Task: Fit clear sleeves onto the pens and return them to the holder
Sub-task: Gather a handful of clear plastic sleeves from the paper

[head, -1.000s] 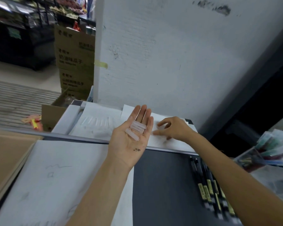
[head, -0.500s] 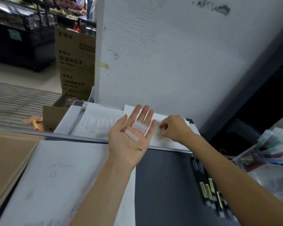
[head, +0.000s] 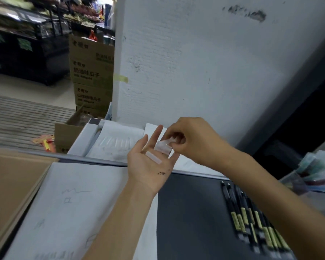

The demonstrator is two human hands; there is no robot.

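Observation:
My left hand is held palm up over the counter with straight fingers, and several clear sleeves lie on the palm and fingers. Just above those fingers, my right hand pinches one clear sleeve between thumb and fingertips. More clear sleeves lie in a row on the white paper behind. Several black pens with yellow labels lie side by side on the dark mat at the right. A clear holder with coloured pens stands at the far right, blurred.
A white wall rises right behind the counter. White sketch paper and a brown board cover the left side. An open cardboard box and stacked cartons stand beyond the counter edge at the left.
My right hand has lifted off the white paper with one clear sleeve pinched and come over my left fingers. My left hand stays palm up with its sleeves.

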